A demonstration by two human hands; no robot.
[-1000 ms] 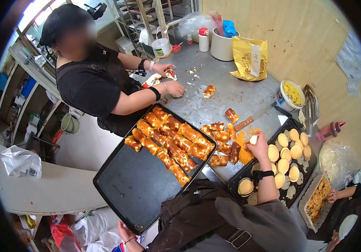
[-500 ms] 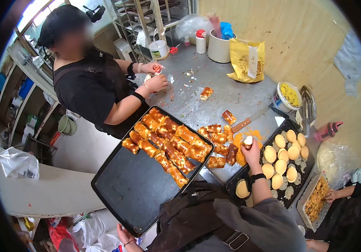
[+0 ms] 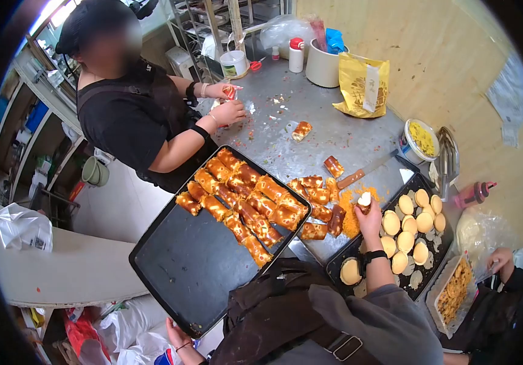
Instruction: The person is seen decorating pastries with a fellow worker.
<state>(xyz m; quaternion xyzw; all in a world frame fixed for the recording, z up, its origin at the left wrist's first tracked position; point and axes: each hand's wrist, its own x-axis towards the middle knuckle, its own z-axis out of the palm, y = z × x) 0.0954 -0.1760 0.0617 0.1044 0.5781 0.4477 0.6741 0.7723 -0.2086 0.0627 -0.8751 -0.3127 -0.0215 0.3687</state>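
Observation:
My right hand is closed round a small browned roll with a white end, above a patch of orange shreds on the metal table. Beside it lie several cut brown rolls and a knife with a wooden handle. My left hand is low at the near edge of a black tray; its fingers are partly hidden by the rim. Rows of glazed rolls fill the tray's far and right part.
Another person handles a packet across the table. On the right are a black pan with round pale cakes, a tub of yellow filling and a container of orange shreds near a third person's hand. A yellow bag stands behind.
My right hand has shifted slightly with the roll still in it. The third person's hand has left the container and moved up and right. My left hand has moved slightly left.

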